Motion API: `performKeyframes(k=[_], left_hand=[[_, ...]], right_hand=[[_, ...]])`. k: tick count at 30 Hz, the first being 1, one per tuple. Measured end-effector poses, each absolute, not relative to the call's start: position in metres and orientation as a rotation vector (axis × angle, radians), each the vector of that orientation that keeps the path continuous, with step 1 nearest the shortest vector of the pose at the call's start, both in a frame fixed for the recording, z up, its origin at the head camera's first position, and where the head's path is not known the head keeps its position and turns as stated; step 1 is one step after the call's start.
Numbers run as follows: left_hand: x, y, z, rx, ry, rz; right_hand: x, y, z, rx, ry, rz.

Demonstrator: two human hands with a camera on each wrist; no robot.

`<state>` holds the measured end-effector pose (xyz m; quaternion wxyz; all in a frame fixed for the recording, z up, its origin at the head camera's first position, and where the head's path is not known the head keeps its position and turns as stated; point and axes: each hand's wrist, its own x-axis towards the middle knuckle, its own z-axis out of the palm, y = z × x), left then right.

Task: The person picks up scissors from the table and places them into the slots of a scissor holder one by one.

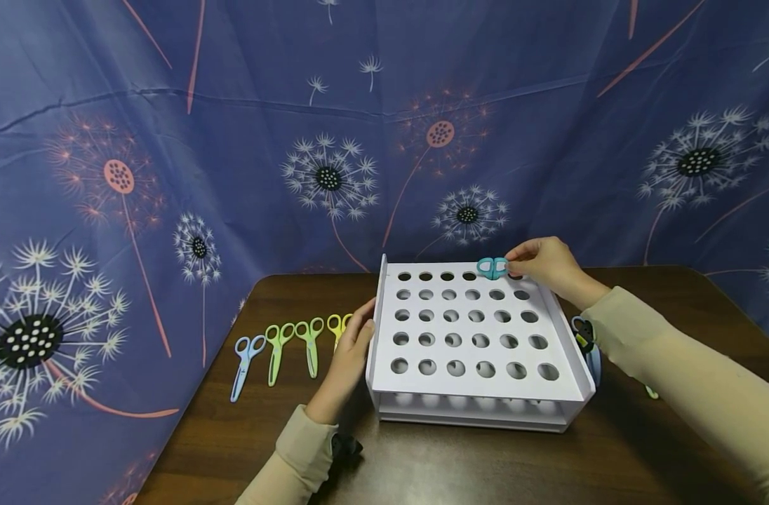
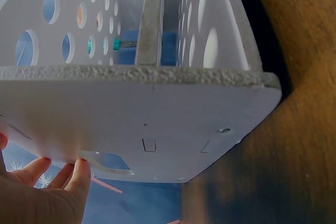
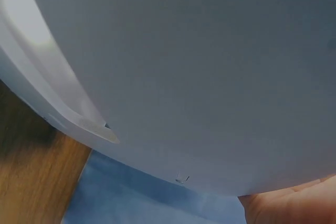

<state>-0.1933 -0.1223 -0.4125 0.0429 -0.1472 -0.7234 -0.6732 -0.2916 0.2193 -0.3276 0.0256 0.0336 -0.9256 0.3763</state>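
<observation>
A white rack (image 1: pixel 431 384) with rows of round holes stands on the table. Against its left side panel (image 2: pixel 79 100) rest the fingertips of my left hand (image 1: pixel 343 361), beside an oval cutout in the left wrist view. At the back row, my right hand (image 1: pixel 545 265) pinches the handle of small teal scissors (image 1: pixel 492 275). Their metal blade (image 2: pixel 129 43) shows beneath the perforated top in the left wrist view. The right wrist view is mostly filled by the rack's side panel (image 3: pixel 184 87), with only part of my right hand (image 3: pixel 294 205) at the corner.
Left of the rack lie blue scissors (image 1: pixel 241 368), green scissors (image 1: pixel 275 354), lime scissors (image 1: pixel 311 347) and partly covered yellow scissors (image 1: pixel 338 325). More scissors (image 1: pixel 593 361) lie partly hidden at its right. A blue patterned cloth (image 1: pixel 384 140) hangs behind the brown table (image 1: pixel 473 463).
</observation>
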Motion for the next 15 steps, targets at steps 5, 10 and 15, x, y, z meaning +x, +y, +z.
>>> performKeyframes(k=[5, 10, 15], left_hand=[[-0.1935, -0.1234, -0.4138, -0.453, -2.208, -2.058], [-0.1929, -0.1236, -0.4130, -0.440, -2.212, -2.059], [-0.1931, -0.1230, -0.4124, -0.436, -2.222, -2.059]], right_hand=[[-0.2910, 0.2171, -0.3277, 0.115, -2.867, 1.156], [-0.2911, 0.2171, -0.3280, 0.123, -2.871, 1.142], [-0.2902, 0.2176, -0.3280, 0.139, -2.875, 1.120]])
